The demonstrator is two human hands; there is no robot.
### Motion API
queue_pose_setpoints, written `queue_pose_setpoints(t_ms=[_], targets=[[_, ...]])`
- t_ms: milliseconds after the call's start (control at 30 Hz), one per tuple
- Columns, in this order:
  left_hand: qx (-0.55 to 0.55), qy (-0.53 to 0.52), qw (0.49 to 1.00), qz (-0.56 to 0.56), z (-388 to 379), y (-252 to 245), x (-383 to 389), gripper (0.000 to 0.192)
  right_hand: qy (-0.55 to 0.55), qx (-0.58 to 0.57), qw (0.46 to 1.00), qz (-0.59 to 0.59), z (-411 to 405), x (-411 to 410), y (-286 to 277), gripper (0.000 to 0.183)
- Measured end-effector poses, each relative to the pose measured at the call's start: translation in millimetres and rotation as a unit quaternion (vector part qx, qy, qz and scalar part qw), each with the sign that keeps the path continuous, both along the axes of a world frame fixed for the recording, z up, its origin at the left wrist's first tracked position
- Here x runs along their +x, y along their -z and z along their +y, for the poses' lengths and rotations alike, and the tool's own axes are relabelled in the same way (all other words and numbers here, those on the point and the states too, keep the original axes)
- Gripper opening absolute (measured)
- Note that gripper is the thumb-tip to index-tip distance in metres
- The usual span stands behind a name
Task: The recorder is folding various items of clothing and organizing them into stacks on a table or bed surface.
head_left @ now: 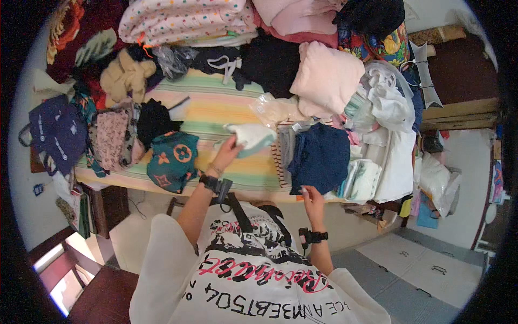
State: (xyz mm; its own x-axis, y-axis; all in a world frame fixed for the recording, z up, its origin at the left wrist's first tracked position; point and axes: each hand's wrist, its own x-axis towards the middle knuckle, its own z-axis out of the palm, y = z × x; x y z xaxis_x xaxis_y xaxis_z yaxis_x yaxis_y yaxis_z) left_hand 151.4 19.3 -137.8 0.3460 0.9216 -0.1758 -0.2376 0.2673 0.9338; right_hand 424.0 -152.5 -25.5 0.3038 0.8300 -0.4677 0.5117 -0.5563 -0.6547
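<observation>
My left hand (228, 154) grips the near left edge of a small white cloth item with grey-green parts (255, 135), over the middle of the striped bedspread (218, 109). At the front edge of a folded navy garment (321, 156), my right hand (314, 200) has its fingertips close together. Whether they pinch the fabric is unclear. Grey and striped folded clothes (284, 154) lie just left of the navy garment, partly under it. A teal garment with orange motifs (173, 160) lies crumpled left of my left hand.
Further left are a black cloth (154, 121), a pink printed garment (111, 139) and a dark blue bag (58, 131). A pale pink folded blanket (327, 79) and a clear plastic packet (279, 109) lie beyond the navy garment. White bagged items (388, 97) crowd the right side.
</observation>
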Motion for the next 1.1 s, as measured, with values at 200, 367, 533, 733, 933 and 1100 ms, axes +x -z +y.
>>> queue_pose_setpoints(t_ms=[200,367,533,733,933,1100], targets=[[0.103,0.175,0.978,0.051,-26,-175,-35,0.039,-0.014,0.257,0.958,0.128,62,-52,-23,0.039],[0.036,0.187,0.982,-0.011,-51,-215,-43,0.043,0.21,0.073,0.845,0.485,44,-60,-48,0.072],[-0.04,0.178,0.977,0.108,-57,-206,-37,0.044,0.112,0.091,0.835,0.531,40,-72,-65,0.045],[0.049,0.113,0.978,0.166,-23,-224,-30,0.031,0.061,0.188,0.921,0.336,82,-80,-105,0.028],[0.196,0.127,0.962,0.141,-2,-260,-41,0.029,0.026,0.337,0.886,0.317,96,-72,-138,0.026],[0.202,0.224,0.922,0.242,-4,-217,-56,0.032,-0.058,0.207,0.935,0.283,83,-59,-75,0.025]])
